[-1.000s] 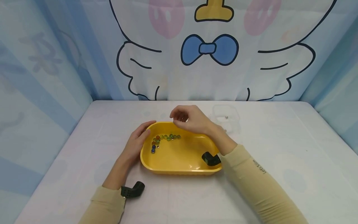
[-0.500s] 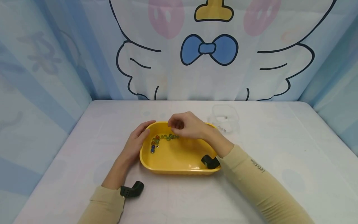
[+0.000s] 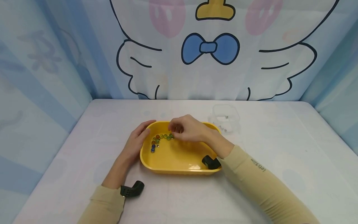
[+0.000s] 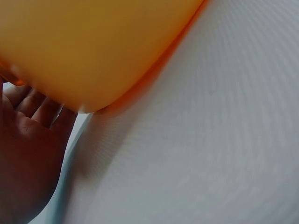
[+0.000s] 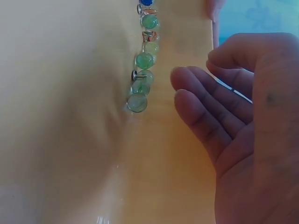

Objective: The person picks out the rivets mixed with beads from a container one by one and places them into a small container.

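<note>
A shallow yellow tray (image 3: 179, 160) holds a bent line of glass marbles (image 3: 161, 136) in green, orange and blue. Small metal pins with flat heads (image 5: 134, 75) lie among them. My left hand (image 3: 136, 139) grips the tray's left end, thumb at the rim and fingers along the outer wall (image 4: 60, 60). Over the far side of the tray, my right hand (image 3: 188, 128) hovers with loosely curled fingers, covering the right end of the marble line in the head view. In the right wrist view its fingertips (image 5: 180, 95) are just beside the green marbles (image 5: 137, 102), with nothing seen between them.
Behind the tray to the right stands a clear plastic box (image 3: 225, 115) with several tiny metal pieces. A white cloth (image 3: 279, 149) covers the table. A printed curtain (image 3: 208, 81) rises behind its far edge. Black wrist cameras (image 3: 133, 189) sit at both cuffs.
My right hand has come down from above the far rim into the tray, covering the right end of the marble line. The left hand and the tray stay put.
</note>
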`<action>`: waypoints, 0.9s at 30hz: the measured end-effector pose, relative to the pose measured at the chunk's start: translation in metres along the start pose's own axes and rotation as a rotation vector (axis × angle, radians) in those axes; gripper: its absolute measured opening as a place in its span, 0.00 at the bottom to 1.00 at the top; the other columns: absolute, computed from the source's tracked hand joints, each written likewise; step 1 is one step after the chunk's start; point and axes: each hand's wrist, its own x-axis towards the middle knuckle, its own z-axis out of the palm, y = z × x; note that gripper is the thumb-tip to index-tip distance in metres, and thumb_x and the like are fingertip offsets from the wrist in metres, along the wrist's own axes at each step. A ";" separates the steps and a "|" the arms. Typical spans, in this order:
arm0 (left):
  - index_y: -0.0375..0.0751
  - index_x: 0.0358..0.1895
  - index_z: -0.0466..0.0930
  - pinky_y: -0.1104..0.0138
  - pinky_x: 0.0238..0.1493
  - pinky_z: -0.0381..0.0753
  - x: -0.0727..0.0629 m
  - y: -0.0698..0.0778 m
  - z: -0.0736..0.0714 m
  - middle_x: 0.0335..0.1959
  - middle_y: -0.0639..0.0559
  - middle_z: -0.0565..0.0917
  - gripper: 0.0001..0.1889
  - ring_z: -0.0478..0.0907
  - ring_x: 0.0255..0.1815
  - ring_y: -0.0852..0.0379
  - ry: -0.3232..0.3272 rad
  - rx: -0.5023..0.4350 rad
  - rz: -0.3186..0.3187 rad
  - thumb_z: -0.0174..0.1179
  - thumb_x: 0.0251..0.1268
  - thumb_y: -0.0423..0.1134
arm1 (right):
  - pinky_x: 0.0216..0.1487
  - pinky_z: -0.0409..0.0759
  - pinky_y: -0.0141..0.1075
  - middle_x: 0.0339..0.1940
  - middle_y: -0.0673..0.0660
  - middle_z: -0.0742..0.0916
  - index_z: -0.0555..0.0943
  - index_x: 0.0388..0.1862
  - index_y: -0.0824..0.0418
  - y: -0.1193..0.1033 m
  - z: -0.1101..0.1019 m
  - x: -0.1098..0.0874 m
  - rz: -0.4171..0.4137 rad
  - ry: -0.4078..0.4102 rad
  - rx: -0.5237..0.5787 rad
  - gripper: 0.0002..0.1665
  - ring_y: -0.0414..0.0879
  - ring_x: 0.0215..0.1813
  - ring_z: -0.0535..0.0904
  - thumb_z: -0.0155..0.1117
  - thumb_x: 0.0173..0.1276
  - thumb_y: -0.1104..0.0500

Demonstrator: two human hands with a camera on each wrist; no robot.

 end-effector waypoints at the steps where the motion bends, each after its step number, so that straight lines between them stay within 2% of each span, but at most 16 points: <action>1: 0.46 0.74 0.66 0.54 0.76 0.55 0.000 0.000 0.000 0.73 0.48 0.69 0.22 0.62 0.74 0.50 -0.001 0.000 0.002 0.43 0.83 0.41 | 0.41 0.82 0.32 0.35 0.51 0.86 0.84 0.46 0.66 0.000 0.001 0.000 -0.001 -0.007 -0.004 0.10 0.41 0.36 0.80 0.65 0.66 0.67; 7: 0.46 0.74 0.66 0.55 0.76 0.54 0.000 0.000 0.000 0.73 0.49 0.69 0.22 0.62 0.74 0.51 0.003 0.002 -0.004 0.42 0.83 0.41 | 0.43 0.82 0.32 0.37 0.52 0.86 0.84 0.47 0.67 0.001 0.004 0.000 0.005 -0.051 -0.018 0.10 0.42 0.37 0.80 0.65 0.66 0.67; 15: 0.48 0.74 0.67 0.56 0.76 0.56 -0.001 0.001 0.001 0.72 0.51 0.70 0.22 0.63 0.74 0.53 0.009 -0.009 -0.012 0.43 0.83 0.42 | 0.46 0.81 0.32 0.40 0.52 0.86 0.83 0.49 0.65 -0.001 0.007 -0.001 0.057 -0.117 -0.044 0.12 0.42 0.39 0.80 0.64 0.67 0.67; 27: 0.48 0.74 0.67 0.56 0.76 0.56 -0.001 0.001 0.000 0.73 0.51 0.69 0.22 0.63 0.74 0.53 0.005 -0.007 -0.008 0.43 0.83 0.42 | 0.45 0.81 0.30 0.42 0.55 0.87 0.83 0.50 0.66 0.002 0.010 0.000 0.025 -0.129 -0.087 0.13 0.41 0.39 0.81 0.64 0.66 0.67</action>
